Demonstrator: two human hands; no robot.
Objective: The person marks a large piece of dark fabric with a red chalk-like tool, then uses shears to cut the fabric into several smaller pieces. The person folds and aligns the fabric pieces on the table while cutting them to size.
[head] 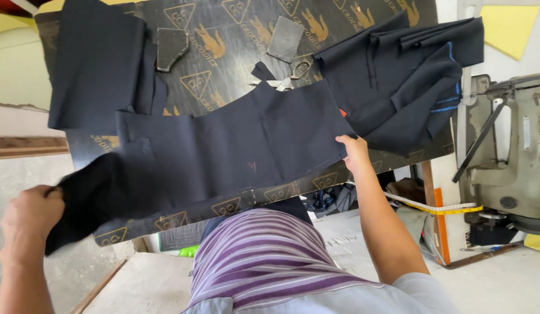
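A long piece of dark navy cloth [223, 148] lies spread across a black work board [223, 58] with gold printed marks. My left hand [28, 212] grips the cloth's left end, lifted off the board's near-left corner and blurred. My right hand [354, 151] pinches the cloth's right corner at the board's near edge. I wear a purple striped shirt.
A folded dark cloth [98, 58] lies at the far left and a heap of dark cloth with blue stitching [409, 75] at the far right. Scissors [296, 72] and two grey pattern pieces [171, 46] rest on the board. A sewing machine [508, 157] and yellow tape measure [450, 207] stand right.
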